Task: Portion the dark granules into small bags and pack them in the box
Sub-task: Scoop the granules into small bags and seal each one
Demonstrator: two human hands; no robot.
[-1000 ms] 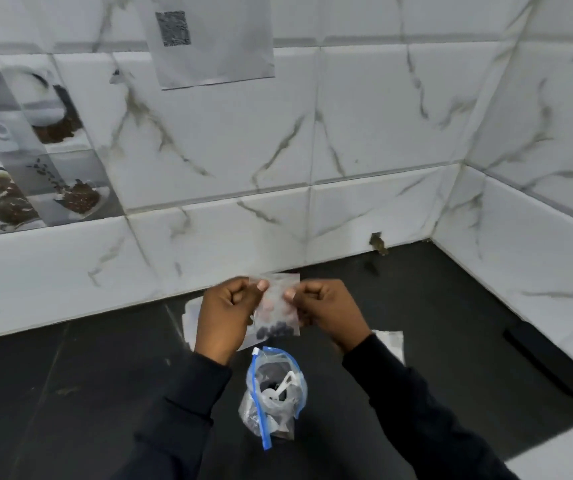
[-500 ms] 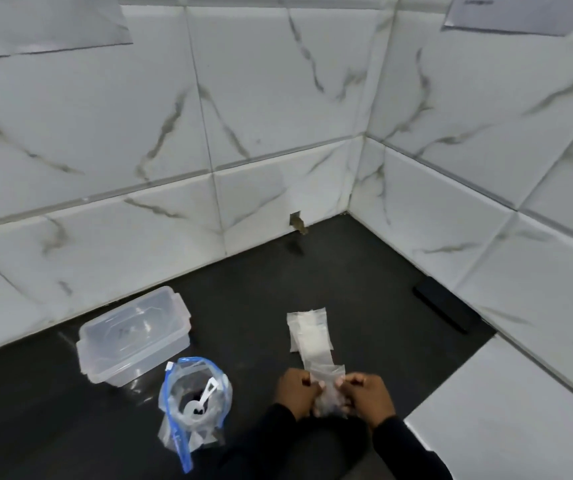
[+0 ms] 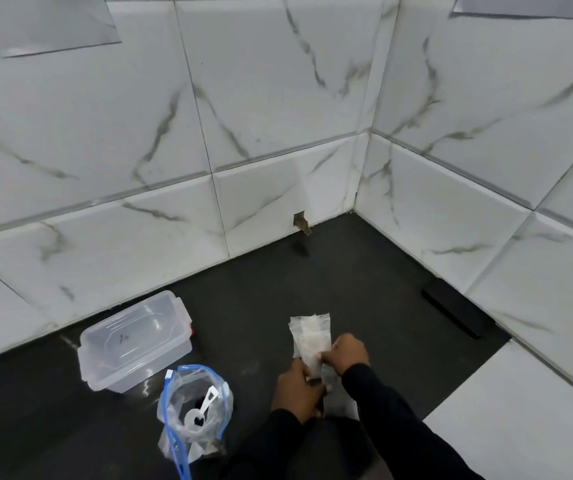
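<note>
A matt black counter (image 3: 260,299) is shut in along its back edge and its right edge by glossy white tiled walls (image 3: 243,98) with grey marble veining, which meet at the far right corner. At the front right corner the black surface is cut off by a pale slab (image 3: 520,410).

Near the front edge, right of the middle, a small bag (image 3: 313,366) of thin clear film is held between both hands. The left hand (image 3: 297,393) is curled round its near end, thumb laid on top. The right hand (image 3: 347,351) pinches its far end with bent fingers. What the bag contains cannot be made out. It touches a fanned stack of small bags (image 3: 309,329), flat, rectangular and cloudy, laid just beyond the hands.

A crumpled clear zip bag (image 3: 219,410) with a blue seal strip stands open at the front edge, left of the hands. A white plastic scoop (image 3: 202,408) is seen inside it, over the dark granules (image 3: 197,423). Behind it, close to the back edge on the left, a box (image 3: 132,344) of translucent rigid plastic with rounded corners is set, its clip lid on.

Along the right edge a flat black bar (image 3: 451,313) lies against the wall. Bare counter is left between the stack and the far right corner, and between the box and the stack
</note>
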